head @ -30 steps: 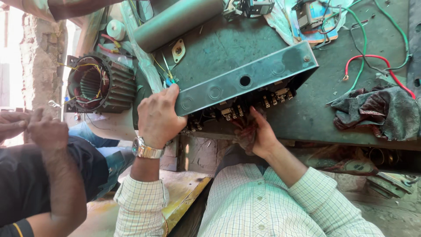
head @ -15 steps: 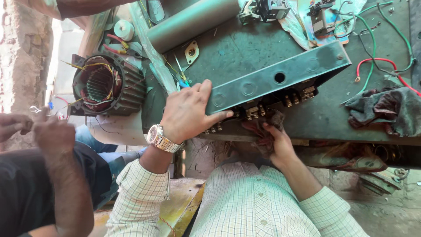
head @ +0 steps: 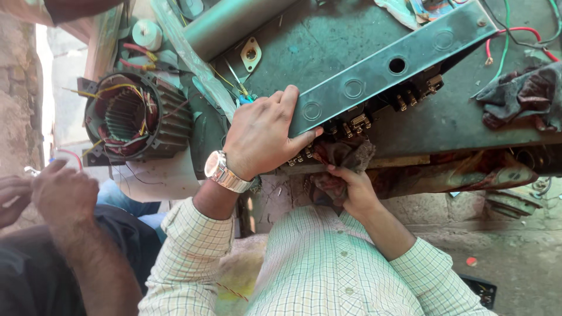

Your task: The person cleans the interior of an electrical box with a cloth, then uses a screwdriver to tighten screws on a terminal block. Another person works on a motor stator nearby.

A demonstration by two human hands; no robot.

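Green metal housing (head: 386, 73) with brass terminals lies tilted across the upper middle of the frame on the counter (head: 445, 117); the left hand (head: 263, 137) presses its fingers flat over the housing's left end; the right hand (head: 351, 190), lower centre, has its fingers closed on a dark rag (head: 342, 158) just under the terminals; a motor stator (head: 132, 117) sits at left

Matt painted metal box (head: 380, 73), worn green metal bench (head: 468, 117), grimy cloth rag (head: 342, 158), glossy steel watch (head: 225, 172), copper-wound stator (head: 132, 117)
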